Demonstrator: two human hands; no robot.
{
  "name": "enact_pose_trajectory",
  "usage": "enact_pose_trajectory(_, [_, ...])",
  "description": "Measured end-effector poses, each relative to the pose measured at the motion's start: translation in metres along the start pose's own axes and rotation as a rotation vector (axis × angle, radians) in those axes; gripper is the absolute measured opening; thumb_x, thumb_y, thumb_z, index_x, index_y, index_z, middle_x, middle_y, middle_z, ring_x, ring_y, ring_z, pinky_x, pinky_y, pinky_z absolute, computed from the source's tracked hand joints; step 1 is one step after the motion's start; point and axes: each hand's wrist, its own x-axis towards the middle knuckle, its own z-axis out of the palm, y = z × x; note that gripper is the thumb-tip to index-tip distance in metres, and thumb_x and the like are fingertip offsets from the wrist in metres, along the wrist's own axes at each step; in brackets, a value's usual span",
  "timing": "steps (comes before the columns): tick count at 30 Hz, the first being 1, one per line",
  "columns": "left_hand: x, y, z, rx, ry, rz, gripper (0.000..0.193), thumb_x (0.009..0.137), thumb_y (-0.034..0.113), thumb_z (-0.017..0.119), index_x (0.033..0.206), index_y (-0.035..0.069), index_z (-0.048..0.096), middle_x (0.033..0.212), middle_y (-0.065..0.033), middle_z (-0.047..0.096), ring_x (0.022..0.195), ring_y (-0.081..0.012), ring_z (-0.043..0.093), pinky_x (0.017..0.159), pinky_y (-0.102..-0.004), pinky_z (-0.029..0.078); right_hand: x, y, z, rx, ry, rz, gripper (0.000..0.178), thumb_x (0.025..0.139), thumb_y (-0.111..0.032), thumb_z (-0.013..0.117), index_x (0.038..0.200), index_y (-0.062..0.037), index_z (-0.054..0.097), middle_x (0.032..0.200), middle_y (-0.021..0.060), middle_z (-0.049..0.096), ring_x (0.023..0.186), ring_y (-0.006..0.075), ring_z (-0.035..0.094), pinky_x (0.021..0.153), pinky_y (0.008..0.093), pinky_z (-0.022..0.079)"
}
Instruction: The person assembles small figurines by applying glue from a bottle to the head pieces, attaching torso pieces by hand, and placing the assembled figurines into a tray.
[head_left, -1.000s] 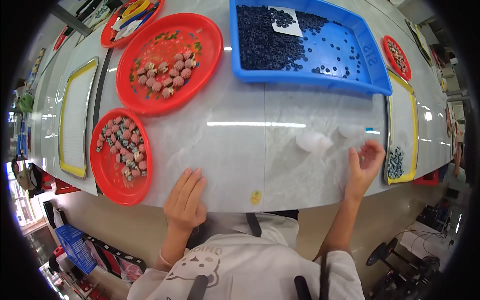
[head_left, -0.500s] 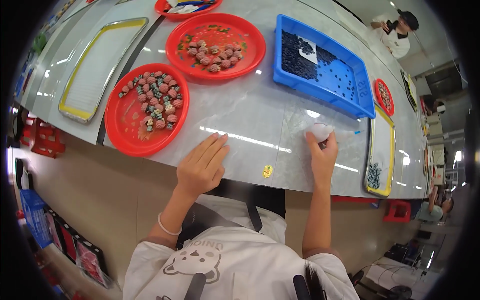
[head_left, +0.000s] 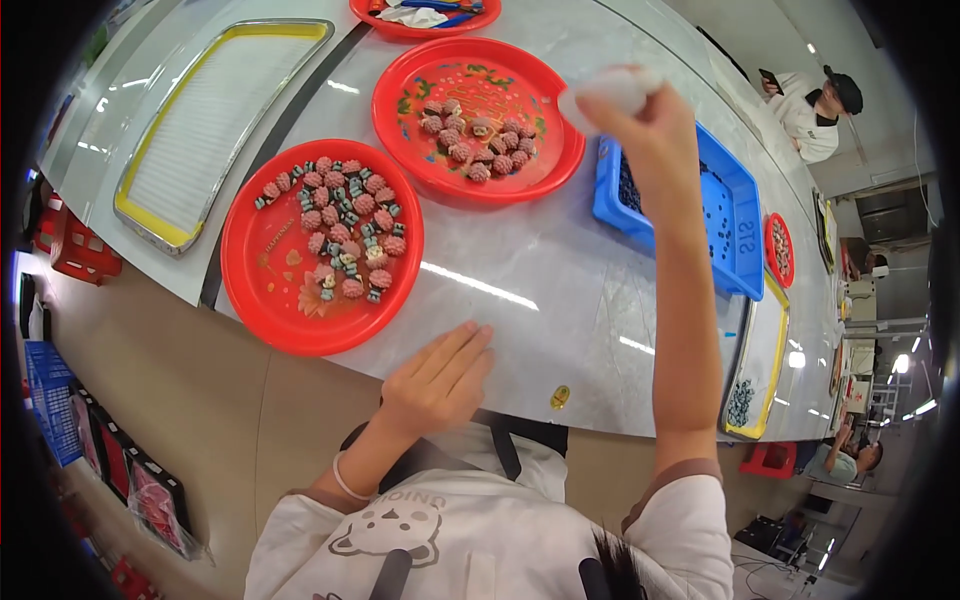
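Observation:
My right hand (head_left: 650,130) is raised above the near left corner of the blue bin (head_left: 740,255), its fingers closed round what looks like a white squeeze bottle (head_left: 615,92). Motion smears the bottle, and its tip is near the rim of the far red plate (head_left: 555,180). Pink, bumpy little pieces (head_left: 460,152) sit in the middle of that plate. Palm down at the table's front edge, my left hand (head_left: 437,385) lies with fingers stretched out and holds nothing. Beside it is the near red plate (head_left: 335,335), holding many pink pieces with grey-green parts (head_left: 338,215).
Small dark pieces (head_left: 720,220) lie in the bin, partly hidden by my right arm. A yellow-rimmed tray (head_left: 215,130) stands far left; another tray (head_left: 765,345) at right holds grey-green bits (head_left: 740,403). Two co-workers (head_left: 815,110) are off to the right.
My right hand has lifted off the table with the white bottle and swung up and away, over the bin's corner. My left hand stays flat near the table edge. The whole view has shifted slightly.

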Motion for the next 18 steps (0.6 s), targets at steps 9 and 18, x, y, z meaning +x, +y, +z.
enact_pose_trajectory(9, [-0.003, -0.006, -0.003, -0.009, -0.021, 0.023, 0.02, 0.077, 0.013, 0.041, 0.079, 0.004, 0.059, 0.096, -0.0092, 0.062, 0.089, -0.0209, 0.06, 0.075, -0.0283, 0.049, 0.157, 0.111, 0.009, -0.299, 0.052, 0.092, 0.032, 0.061, -0.017, 0.07, 0.085, 0.002, 0.061, 0.082, 0.012, 0.063, 0.073, 0.0194, 0.06, 0.066, 0.0304, 0.046])
enact_pose_trajectory(18, [0.001, -0.013, -0.005, -0.051, -0.06, 0.042, 0.022, 0.078, 0.012, 0.039, 0.076, 0.002, 0.059, 0.093, -0.012, 0.062, 0.084, -0.0209, 0.061, 0.074, -0.0265, 0.05, 0.164, 0.157, 0.01, -0.371, -0.004, 0.306, 0.034, 0.059, -0.013, 0.071, 0.088, 0.0022, 0.061, 0.085, 0.0131, 0.064, 0.076, 0.0211, 0.06, 0.069, 0.0309, 0.046])
